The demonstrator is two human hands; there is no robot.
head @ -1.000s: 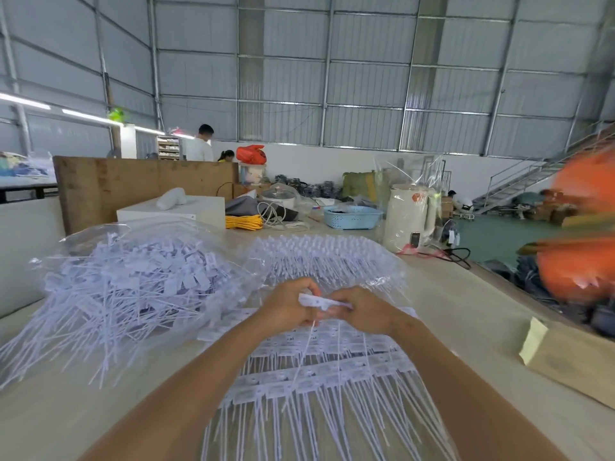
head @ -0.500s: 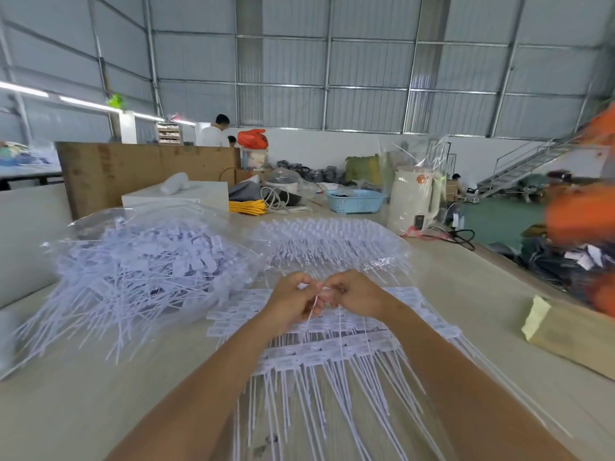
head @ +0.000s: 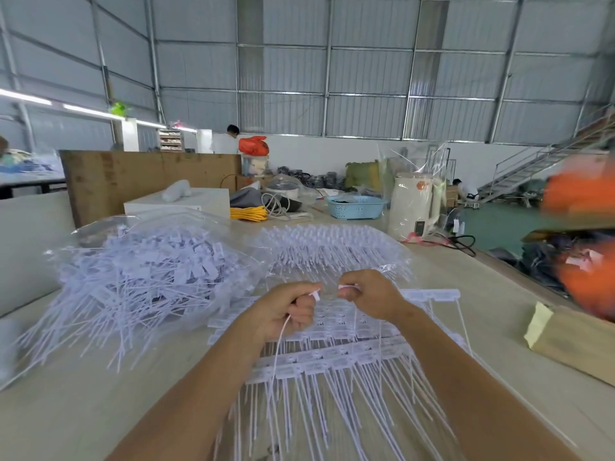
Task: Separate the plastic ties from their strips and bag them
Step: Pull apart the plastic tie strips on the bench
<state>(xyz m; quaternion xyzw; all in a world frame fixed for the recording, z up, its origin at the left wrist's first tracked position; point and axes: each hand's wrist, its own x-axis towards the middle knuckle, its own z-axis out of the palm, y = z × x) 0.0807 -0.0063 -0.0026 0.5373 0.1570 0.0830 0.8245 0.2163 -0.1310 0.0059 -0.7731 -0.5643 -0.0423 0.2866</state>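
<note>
Plastic ties on strips are lying mid-bench. One tie is being pinched by the left hand, a strip end by the right hand. Loose ties are sitting bagged towards the left edge.

Left hand on single tie

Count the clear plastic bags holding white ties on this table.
2. The bag of loose ties lies left of the hands; the bag of tie strips lies just beyond them. More may be hidden behind these.
</note>
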